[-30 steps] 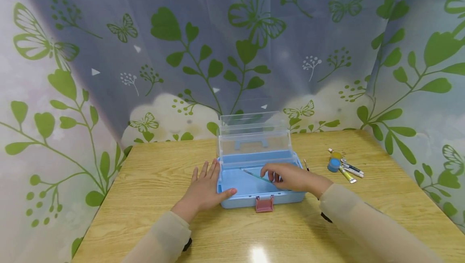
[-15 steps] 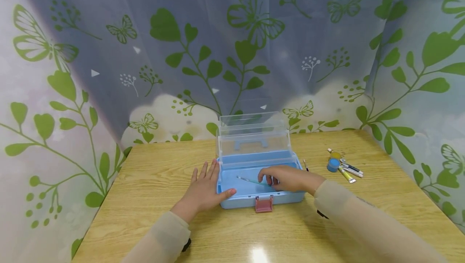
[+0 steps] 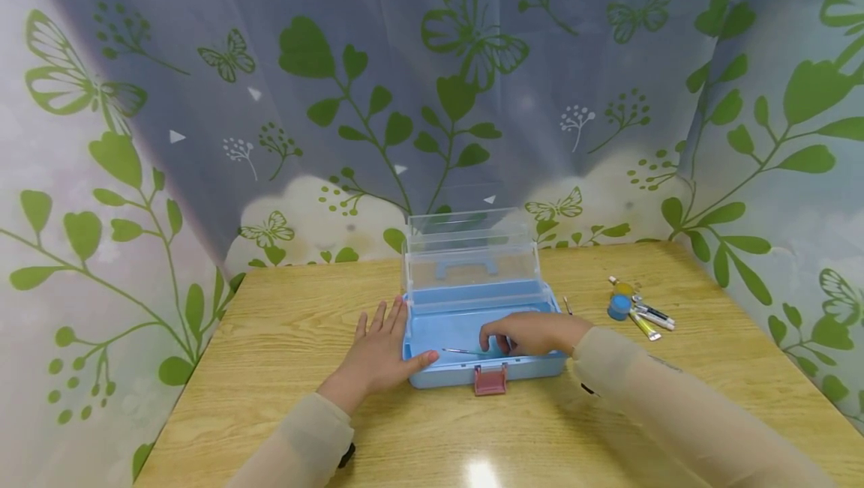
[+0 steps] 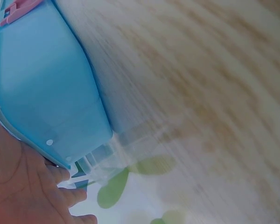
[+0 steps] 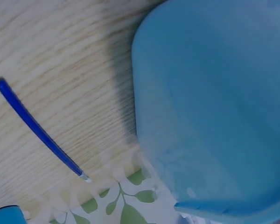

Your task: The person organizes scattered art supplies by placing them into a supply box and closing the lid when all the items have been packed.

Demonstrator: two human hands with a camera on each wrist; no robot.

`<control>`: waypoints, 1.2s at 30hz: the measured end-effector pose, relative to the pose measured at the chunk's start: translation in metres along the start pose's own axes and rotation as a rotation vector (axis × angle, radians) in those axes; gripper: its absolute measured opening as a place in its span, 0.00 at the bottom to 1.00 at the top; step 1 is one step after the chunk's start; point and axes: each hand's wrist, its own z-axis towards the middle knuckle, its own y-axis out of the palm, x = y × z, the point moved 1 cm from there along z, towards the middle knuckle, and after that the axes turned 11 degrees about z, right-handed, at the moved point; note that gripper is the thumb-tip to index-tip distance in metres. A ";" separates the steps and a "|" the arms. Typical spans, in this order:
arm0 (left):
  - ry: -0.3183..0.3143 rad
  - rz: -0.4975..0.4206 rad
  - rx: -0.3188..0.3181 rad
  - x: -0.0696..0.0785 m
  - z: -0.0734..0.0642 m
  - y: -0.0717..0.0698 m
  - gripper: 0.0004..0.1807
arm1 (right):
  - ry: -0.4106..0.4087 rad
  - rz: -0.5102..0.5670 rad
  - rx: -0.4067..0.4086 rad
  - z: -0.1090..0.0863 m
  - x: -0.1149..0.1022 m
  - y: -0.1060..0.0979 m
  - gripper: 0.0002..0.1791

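A light blue plastic box [image 3: 445,378] with a pink latch [image 3: 491,380] stands on the table, its clear lid [image 3: 466,267] raised at the back. My left hand [image 3: 378,353] rests along the box's left edge, fingers spread and thumb over the front corner. In the left wrist view that hand [image 4: 23,186] lies against the box wall [image 4: 46,79]. Inside the box, my right hand [image 3: 529,332] pinches a thin teal paintbrush [image 3: 462,351] by its handle. The brush lies low near the front wall, tip pointing left; the fingers hide its other end.
Right of the box, a second paintbrush [image 3: 568,306] lies on the wooden table [image 3: 304,323]; its blue handle [image 5: 39,133] shows in the right wrist view. Farther right are a blue paint pot [image 3: 619,307], a yellow pot [image 3: 624,290] and several paint tubes [image 3: 646,325]. A patterned curtain [image 3: 378,98] hangs behind.
My right hand has lowered into the box, and the paintbrush has swung from a slant to nearly level along the front wall. The left hand stays where it was.
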 end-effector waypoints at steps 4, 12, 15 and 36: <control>-0.004 -0.006 0.005 0.000 0.000 0.001 0.61 | 0.027 -0.004 -0.008 0.002 -0.002 0.000 0.22; 0.002 0.002 0.004 0.000 0.001 0.002 0.63 | 0.053 -0.008 0.002 0.007 0.002 0.004 0.22; 0.003 0.002 0.008 0.000 0.001 0.002 0.62 | 0.054 -0.007 0.005 0.008 0.004 0.004 0.22; 0.008 -0.017 0.011 0.000 -0.001 -0.001 0.62 | 0.005 0.007 0.038 -0.001 0.003 -0.009 0.20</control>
